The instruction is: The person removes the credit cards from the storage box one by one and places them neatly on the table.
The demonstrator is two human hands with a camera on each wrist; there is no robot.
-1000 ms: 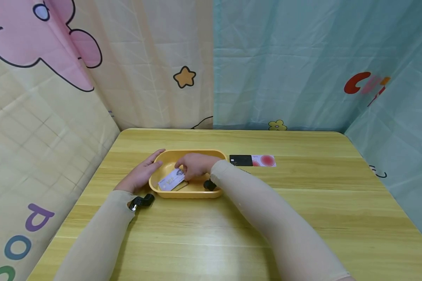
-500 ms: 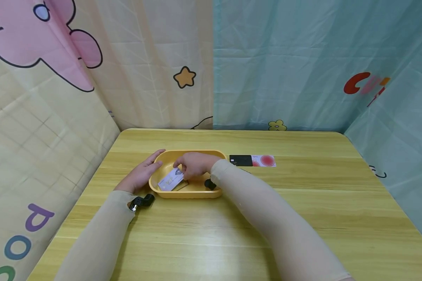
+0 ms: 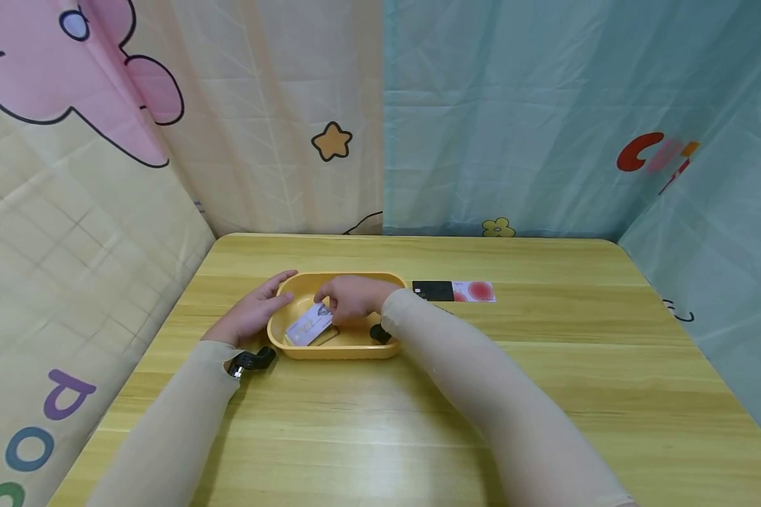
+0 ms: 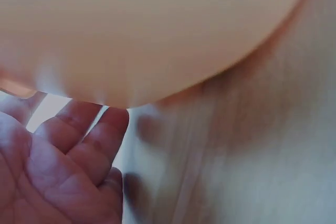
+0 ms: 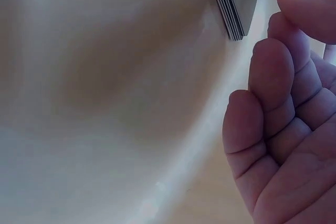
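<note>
Grip: right hand [image 3: 354, 298] pinches white card [image 3: 308, 325], left hand [image 3: 249, 316] unclenched at tray [image 3: 336, 353], left of frame centre; slanted lift could drag gold card [image 3: 328, 336] beneath askew.

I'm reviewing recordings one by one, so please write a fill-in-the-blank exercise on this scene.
The hand inside the tray is the ____ one.
On the table, the black card lies to the ____ of the pink-and-white card.
The star on the curtain has ____ points.

Missing words: right; left; five.
</note>
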